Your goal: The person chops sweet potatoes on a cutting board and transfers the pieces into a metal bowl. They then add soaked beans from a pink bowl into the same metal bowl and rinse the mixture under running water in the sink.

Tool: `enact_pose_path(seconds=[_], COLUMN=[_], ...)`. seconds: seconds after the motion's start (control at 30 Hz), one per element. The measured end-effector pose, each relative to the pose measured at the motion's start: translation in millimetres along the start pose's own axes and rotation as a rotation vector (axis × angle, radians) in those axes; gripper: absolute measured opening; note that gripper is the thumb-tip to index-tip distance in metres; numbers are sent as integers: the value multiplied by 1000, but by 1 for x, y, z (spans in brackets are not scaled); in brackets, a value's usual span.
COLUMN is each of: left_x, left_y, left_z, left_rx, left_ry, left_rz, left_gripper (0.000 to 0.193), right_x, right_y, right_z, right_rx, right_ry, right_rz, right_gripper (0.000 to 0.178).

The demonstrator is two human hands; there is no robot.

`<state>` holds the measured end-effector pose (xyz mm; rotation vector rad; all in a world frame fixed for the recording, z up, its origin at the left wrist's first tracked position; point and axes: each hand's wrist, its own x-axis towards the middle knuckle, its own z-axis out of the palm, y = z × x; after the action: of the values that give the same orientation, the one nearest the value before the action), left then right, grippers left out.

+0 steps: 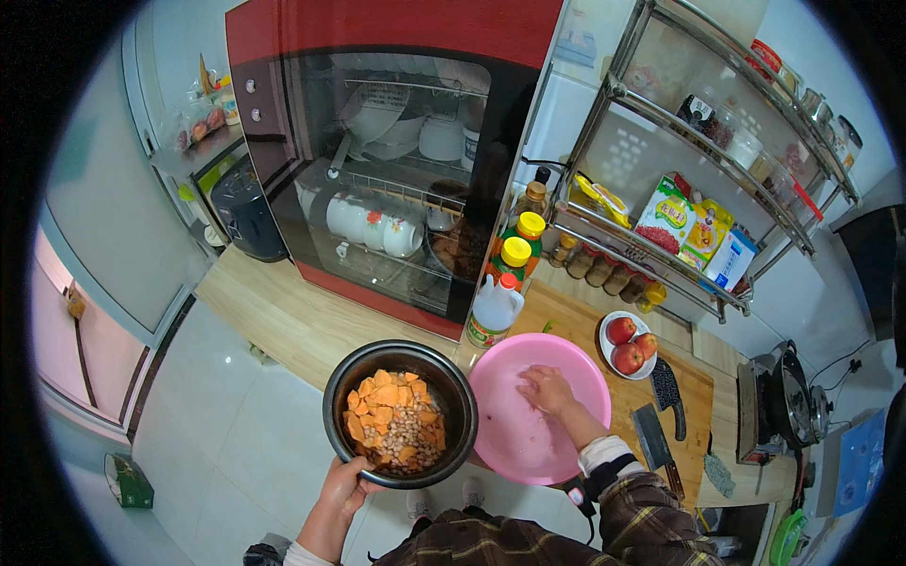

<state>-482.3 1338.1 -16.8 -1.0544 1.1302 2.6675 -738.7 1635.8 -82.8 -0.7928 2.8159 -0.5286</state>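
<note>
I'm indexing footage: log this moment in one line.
left hand: grips round black pot | pot holds: orange chunks, small brown pieces | right hand: in round pink plastic basin

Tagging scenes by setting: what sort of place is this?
Likely a home kitchen: a red-framed cabinet holding dishes, a cleaver on a wooden board, and a metal rack with food packets.

Floor (203, 396): pale glossy tile, light reflected. Surface (283, 300): light wood grain, bearing red-framed, glass-fronted cabinet (387, 28). Metal rack (615, 89) against white wall (557, 118). Pale door (113, 217) at left.
</note>
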Motion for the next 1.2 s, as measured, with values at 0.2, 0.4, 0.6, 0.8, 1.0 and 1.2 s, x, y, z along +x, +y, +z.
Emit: enact_pose_path(seconds=[0.2, 0.4, 0.6, 0.8, 1.0, 1.2], left_x=[1, 1, -1, -3, -3, -3], left_y=[-3, -3, -3, -1, 0, 0], left_z=[-2, -1, 1, 4, 3, 4], left_rx=[3, -3, 8, -12, -8, -4], left_ry=[34, 27, 31, 37, 19, 14], left_rz=[6, 10, 10, 17, 16, 1], left_gripper=[45, 45, 45, 45, 44, 45], right_x=[-16, -51, -75, -70, -53, -35], right_y=[54, 31, 4, 1, -6, -18], right_z=[22, 39, 50, 41, 2, -29], right_rx=[173, 292, -25, -43, 485, 457], right_ry=[-202, -474, -650, -838, -1086, -811], right_rz=[-21, -102, -245, -164, 108, 237], right_gripper=[11, 5, 17, 19, 14, 10])
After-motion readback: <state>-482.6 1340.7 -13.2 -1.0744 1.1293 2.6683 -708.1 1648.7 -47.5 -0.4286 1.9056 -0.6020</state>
